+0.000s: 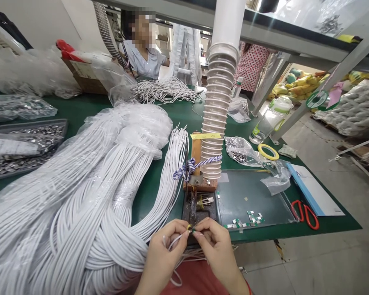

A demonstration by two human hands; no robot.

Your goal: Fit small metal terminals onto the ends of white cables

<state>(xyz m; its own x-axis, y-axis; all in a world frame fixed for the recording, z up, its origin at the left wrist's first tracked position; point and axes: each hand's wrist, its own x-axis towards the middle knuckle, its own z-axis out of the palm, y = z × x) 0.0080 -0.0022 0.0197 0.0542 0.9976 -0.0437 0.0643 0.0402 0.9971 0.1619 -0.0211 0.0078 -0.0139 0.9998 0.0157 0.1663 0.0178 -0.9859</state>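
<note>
My left hand (167, 250) is closed in a pinch on a white cable (176, 240), whose end meets my right hand's fingertips. My right hand (213, 241) pinches a small green circuit board (193, 230), mostly hidden by the fingers. Both hands meet in front of an upright soldering iron (193, 200), held in a stand with a wooden post (196, 153) and tied with blue-and-white cord (187, 169). Left of the stand, a loose bunch of white cables (175, 159) curves toward my left hand. Several small green-and-silver boards (254, 219) lie on the mat to the right.
Large bundles of white cable (80, 205) fill the left side. A ribbed exhaust hose (218, 102) rises behind the iron. Red scissors (307, 215), yellow tape (268, 151), a bottle (270, 119) and a bag of metal parts (240, 150) are at right. A person (144, 57) sits opposite.
</note>
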